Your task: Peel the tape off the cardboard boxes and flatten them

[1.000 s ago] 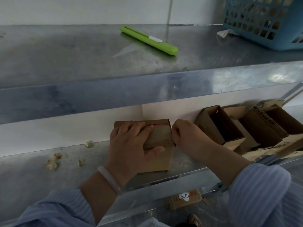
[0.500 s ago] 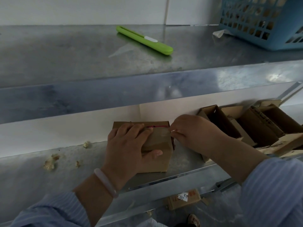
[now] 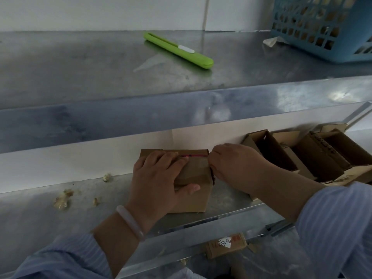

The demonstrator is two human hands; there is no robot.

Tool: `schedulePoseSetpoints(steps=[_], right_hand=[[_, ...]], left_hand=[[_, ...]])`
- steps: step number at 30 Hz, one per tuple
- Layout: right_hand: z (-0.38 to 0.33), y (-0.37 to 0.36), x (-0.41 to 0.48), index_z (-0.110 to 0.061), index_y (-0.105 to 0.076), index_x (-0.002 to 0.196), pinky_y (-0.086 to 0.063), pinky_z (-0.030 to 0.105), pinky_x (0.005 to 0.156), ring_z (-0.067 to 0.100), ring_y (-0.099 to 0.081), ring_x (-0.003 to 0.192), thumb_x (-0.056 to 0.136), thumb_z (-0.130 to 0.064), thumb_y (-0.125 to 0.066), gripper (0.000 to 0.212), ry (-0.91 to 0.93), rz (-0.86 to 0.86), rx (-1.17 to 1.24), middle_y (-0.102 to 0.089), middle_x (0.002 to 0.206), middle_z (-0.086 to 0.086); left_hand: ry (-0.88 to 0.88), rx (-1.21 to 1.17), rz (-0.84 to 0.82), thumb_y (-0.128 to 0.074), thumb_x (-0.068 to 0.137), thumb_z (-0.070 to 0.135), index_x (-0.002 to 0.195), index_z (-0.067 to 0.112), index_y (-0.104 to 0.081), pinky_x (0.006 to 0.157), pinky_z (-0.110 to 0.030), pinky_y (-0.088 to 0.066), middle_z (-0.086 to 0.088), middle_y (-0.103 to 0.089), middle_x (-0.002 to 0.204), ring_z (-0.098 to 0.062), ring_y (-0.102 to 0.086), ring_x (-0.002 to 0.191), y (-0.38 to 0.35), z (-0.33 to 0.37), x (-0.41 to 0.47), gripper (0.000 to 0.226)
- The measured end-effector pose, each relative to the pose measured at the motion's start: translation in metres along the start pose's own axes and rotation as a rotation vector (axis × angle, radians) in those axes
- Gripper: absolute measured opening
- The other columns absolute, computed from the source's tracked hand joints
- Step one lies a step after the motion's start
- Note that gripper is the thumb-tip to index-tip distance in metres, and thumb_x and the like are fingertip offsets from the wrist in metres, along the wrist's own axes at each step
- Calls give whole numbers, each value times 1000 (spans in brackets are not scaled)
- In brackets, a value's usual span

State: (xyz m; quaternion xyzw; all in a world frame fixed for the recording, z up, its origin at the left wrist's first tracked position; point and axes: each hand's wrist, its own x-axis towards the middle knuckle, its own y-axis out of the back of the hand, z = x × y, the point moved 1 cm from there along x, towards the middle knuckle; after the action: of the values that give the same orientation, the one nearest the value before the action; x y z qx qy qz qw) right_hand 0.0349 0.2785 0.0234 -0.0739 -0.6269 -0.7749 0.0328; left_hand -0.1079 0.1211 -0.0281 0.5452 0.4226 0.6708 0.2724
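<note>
The left hand [image 3: 159, 178] lies over a small brown cardboard box [image 3: 196, 172]. Its four fingers are spread on the top face and the thumb presses on the near face, so this hand grips the box and holds it down. A pale ring-shaped bracelet [image 3: 130, 222] sits on the left wrist, and both arms wear light blue striped sleeves [image 3: 338, 228].

The right hand [image 3: 231, 164] comes in from the right, with its back toward the camera and its fingers curled. The fingertips are at the top right corner of the box, beside a thin red line [image 3: 194, 155] on the top face. They are hidden, so I cannot tell what they pinch.

The box stands on the lower steel shelf [image 3: 30, 214], near its front edge. To the right, several open brown cardboard boxes [image 3: 269, 152] lean together on their sides. To the left lie small crumpled yellowish scraps [image 3: 62, 199].

Above is the steel table [image 3: 60, 67], set against a white wall [image 3: 100, 13]. On it lies a long bright green cutter [image 3: 179, 50], and at the far right stands a blue plastic basket [image 3: 322, 37] with a whitish scrap [image 3: 271, 41] just beside it. Lower down, a small brown box with a white label [image 3: 225, 243] lies under the shelf.
</note>
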Motion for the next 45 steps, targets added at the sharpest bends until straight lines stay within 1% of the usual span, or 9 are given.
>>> schedulePoseSetpoints(steps=[7,17,21,26,29,32,39,42,45], right_hand=[[7,-11,-1,-7,-59,79,-50,36,45,23,-53,54,76,-13,-72,15,20,7,22,-55,69,8],[10,-5,2,-16,-60,85,-44,21,71,13,-55,79,93,-21,-56,10,-392,-58,475,-60,88,-1],[17,5,-1,-28,-70,93,-39,4,79,-1,-56,82,88,-35,-67,9,-309,-67,498,-60,90,-16],[16,11,4,-25,-75,102,-42,19,88,7,-60,95,93,-33,-63,17,-133,-67,360,-67,100,-8],[15,10,6,-21,-74,100,-48,27,85,14,-62,94,96,-27,-57,19,-25,-67,244,-68,100,-3],[13,6,4,-18,-70,85,-55,33,66,18,-63,75,91,-22,-54,17,66,-28,125,-64,84,-2],[10,-4,1,-10,-60,80,-46,33,46,20,-51,53,81,-15,-71,11,133,-10,-50,-55,69,5],[8,-6,2,-9,-59,87,-46,30,56,18,-52,63,90,-19,-60,10,23,-61,58,-55,77,4],[4,-11,2,-11,-54,94,-47,32,72,20,-53,78,98,-22,-47,14,-292,-134,344,-54,90,4]], left_hand=[[-1,7,3,-38,80,80,115,26,-69,90,-42,-41,3,-66,117,-25,-58,108,0,1,2,71],[6,2,-12,-38,80,80,116,28,-68,89,-42,-42,4,-65,118,-24,-57,109,1,-2,3,71],[-1,-1,-8,-36,80,81,117,28,-68,91,-42,-41,4,-65,118,-24,-57,109,1,-3,0,72],[-16,-10,9,-39,80,81,115,27,-69,90,-42,-41,4,-65,116,-24,-58,108,1,0,0,71],[-14,0,-12,-37,80,82,116,28,-68,92,-42,-40,4,-65,118,-24,-57,110,1,1,0,72],[-20,5,-25,-37,80,82,116,28,-68,92,-43,-40,3,-65,118,-24,-57,110,1,3,1,72],[-36,8,-21,-37,80,81,115,27,-68,92,-43,-41,3,-66,117,-24,-57,110,1,7,2,72],[-40,13,-24,-37,80,81,115,27,-68,92,-42,-41,3,-65,117,-24,-57,109,2,7,4,72],[-32,9,-30,-34,81,81,117,28,-68,92,-42,-40,4,-65,117,-23,-57,109,2,6,5,72]])
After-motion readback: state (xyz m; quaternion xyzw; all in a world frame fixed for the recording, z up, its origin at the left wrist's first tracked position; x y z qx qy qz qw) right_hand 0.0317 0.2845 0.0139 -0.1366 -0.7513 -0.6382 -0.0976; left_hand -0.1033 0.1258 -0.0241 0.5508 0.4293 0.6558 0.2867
